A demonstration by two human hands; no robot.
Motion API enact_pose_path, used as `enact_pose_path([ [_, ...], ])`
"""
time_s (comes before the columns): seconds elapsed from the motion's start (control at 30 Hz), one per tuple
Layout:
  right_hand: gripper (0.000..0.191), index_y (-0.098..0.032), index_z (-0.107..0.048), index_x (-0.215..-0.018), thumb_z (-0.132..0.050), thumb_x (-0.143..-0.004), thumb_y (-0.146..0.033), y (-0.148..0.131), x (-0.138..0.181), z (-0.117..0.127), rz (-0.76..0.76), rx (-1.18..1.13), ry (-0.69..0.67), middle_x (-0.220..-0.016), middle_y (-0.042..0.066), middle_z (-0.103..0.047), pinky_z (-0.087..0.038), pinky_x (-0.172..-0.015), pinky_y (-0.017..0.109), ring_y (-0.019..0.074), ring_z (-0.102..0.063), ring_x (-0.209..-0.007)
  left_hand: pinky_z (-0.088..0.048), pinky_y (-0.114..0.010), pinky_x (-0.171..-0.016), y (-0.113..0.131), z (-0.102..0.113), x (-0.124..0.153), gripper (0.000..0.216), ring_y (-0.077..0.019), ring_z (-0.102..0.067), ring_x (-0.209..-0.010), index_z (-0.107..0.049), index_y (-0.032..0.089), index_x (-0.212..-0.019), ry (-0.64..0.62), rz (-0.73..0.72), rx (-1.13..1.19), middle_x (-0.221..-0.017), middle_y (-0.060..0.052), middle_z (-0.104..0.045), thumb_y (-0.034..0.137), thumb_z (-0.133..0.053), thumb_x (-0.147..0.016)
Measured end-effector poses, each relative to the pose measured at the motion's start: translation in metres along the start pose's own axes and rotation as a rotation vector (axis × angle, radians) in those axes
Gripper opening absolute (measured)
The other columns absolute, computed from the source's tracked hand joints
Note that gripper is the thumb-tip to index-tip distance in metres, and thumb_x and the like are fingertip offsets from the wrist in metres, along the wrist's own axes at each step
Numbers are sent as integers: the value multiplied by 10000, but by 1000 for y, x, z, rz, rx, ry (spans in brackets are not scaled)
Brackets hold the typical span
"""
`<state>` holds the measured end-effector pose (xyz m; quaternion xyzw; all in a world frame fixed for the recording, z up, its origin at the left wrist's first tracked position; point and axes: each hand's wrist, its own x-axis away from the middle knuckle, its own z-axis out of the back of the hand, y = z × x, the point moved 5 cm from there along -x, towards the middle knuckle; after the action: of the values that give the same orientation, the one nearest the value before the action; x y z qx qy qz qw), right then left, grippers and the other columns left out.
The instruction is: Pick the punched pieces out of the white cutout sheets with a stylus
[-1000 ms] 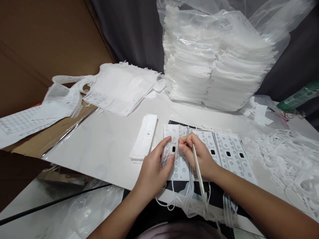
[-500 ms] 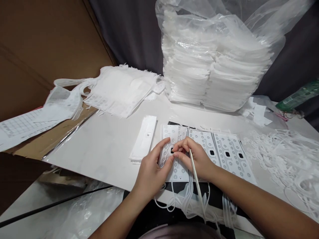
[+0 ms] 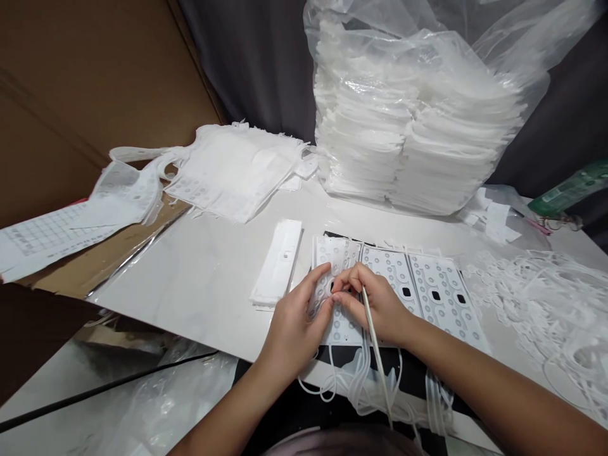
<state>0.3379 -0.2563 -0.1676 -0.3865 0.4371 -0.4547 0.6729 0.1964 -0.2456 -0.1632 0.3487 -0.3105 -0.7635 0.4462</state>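
White sheets with grey round dots and black squares lie side by side on a black board (image 3: 342, 356). My left hand (image 3: 297, 316) rests on the leftmost dotted sheet (image 3: 346, 332), index finger and thumb apart. Its thumb tip meets the fingertips of my right hand (image 3: 373, 297) near a black square. My right hand's thumb and index finger are pinched together; anything tiny between them is hidden. A long, thin pale stick (image 3: 377, 348) is also held in my right hand, slanting down towards me. More dotted sheets (image 3: 434, 272) lie to its right.
A stack of narrow white strips (image 3: 277, 263) lies left of my hands. Behind stands a clear bag (image 3: 418, 126) of stacked white sheets. White cord-like loops (image 3: 546, 316) pile up at right. More white sheets (image 3: 232, 164) lie back left. White cords (image 3: 358, 380) hang over the front edge.
The whole view has shifted slightly, so everything sits a little further right. Both hands keep almost the same pose over the leftmost sheet, and the stick stays in my right hand.
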Motion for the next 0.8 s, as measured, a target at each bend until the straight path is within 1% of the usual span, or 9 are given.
enact_pose_path([
  [0.1,282,-247,-286,-762,-542,-846,-161,1,0,-1,-6,-14,-4,-871,7,-590,-420,-706,325,157,-519,-763,-538,-339,-839,2,0,0,420,-200,-645,-993,-489,207,-1289,-7,-1,-11,-1124,-52,-672,175,-540,-873],
  [0.3,275,-247,-268,-746,-495,-883,-174,-1,-2,-2,5,5,2,-808,-4,-543,-399,-675,315,152,-492,-728,-544,-332,-832,3,-1,1,412,-185,-660,-947,-486,215,-1296,-9,-31,-32,-1190,-64,-652,205,-534,-886],
  [0.63,297,-242,-247,-717,-483,-892,-199,-3,-1,-3,-8,92,1,-781,-5,-545,-381,-658,304,148,-474,-691,-538,-333,-837,3,-2,1,414,-201,-644,-1001,-481,197,-1299,-28,-26,-27,-1150,-62,-664,187,-530,-888],
  [0.8,292,-239,-262,-710,-494,-879,-187,-5,-2,-2,-17,122,-4,-780,-2,-552,-381,-656,304,149,-474,-687,-553,-328,-794,3,-2,0,413,-200,-661,-943,-490,204,-1298,-27,-17,-43,-1099,-59,-683,193,-528,-886],
])
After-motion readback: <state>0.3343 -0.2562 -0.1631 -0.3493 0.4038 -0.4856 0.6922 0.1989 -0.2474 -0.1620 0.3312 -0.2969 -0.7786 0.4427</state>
